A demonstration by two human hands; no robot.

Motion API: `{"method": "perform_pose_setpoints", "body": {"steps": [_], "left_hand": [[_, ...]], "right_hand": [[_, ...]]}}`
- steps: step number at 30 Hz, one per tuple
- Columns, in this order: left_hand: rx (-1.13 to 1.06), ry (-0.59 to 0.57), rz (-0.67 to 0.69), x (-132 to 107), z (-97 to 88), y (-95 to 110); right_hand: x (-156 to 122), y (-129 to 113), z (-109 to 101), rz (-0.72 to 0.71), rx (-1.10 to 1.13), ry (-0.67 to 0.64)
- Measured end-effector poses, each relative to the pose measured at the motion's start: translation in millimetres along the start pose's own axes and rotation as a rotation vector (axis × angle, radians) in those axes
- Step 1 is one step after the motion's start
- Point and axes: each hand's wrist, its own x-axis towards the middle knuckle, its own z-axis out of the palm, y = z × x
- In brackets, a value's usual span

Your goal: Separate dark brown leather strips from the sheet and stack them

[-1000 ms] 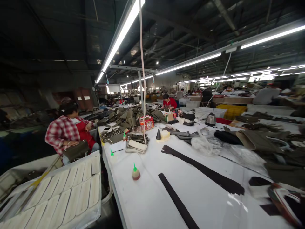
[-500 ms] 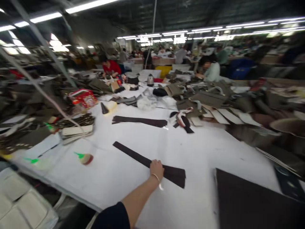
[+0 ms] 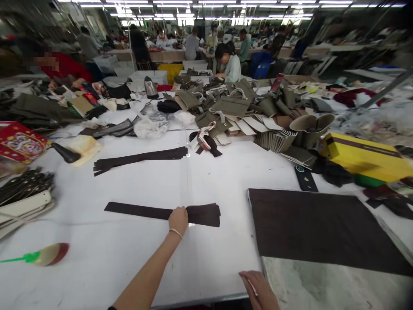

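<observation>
A long dark brown strip point(image 3: 142, 211) lies flat on the white table point(image 3: 200, 181) in front of me. My left hand point(image 3: 178, 219) reaches out over the table and is closed on this strip, right of its middle. My right hand point(image 3: 260, 289) rests at the near table edge with its fingers stretched flat and holds nothing. It lies just left of a large dark brown sheet point(image 3: 316, 228), which is spread on a grey board. A second bundle of dark strips point(image 3: 138, 157) lies farther back on the table.
A glue bottle with a green nozzle point(image 3: 41, 255) lies at the near left. A yellow box point(image 3: 361, 157) and a phone point(image 3: 305, 178) sit at the right. Olive bag parts point(image 3: 232, 107), a kettle point(image 3: 150, 87) and a red box point(image 3: 19, 144) crowd the back. A seated person point(image 3: 230, 64) works beyond.
The view has swung right and down onto the table. My left arm came in and took hold of the dark strip, then turned it crosswise. My right hand has come into view.
</observation>
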Motion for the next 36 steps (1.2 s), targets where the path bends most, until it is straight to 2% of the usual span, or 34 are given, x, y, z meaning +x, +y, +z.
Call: {"method": "perform_pose_setpoints", "body": {"steps": [6,11,14,21,25,27,30,34,36], "left_hand": [[-0.209,0.108,0.084,-14,-2.9,-16],[-0.401,0.173,0.145,-38,-2.6,-22],[-0.479,0.13,0.19,-58,-2.1,-20],[-0.555,-0.01,0.255,-97,3.7,-11],[-0.546,-0.071,0.27,-107,0.5,-10],[-0.534,-0.115,0.304,-111,-4.2,-11],[-0.51,-0.226,0.404,-113,-11.1,-9],[-0.286,-0.478,0.561,-107,-11.6,-8],[-0.191,-0.515,0.57,-100,-8.7,-13]], "right_hand": [[41,-17,11,0.306,0.133,0.009],[84,-24,26,0.335,0.247,-0.011],[101,-32,35,0.252,0.214,-0.045],[126,-69,46,-0.174,-0.206,-0.264],[129,-79,50,-0.288,-0.203,-0.358],[126,-80,49,-0.294,-0.14,-0.406],[119,-78,46,-0.112,0.051,-0.525],[105,-63,38,0.225,0.421,-0.696],[95,-48,31,0.341,0.535,-0.753]]}}
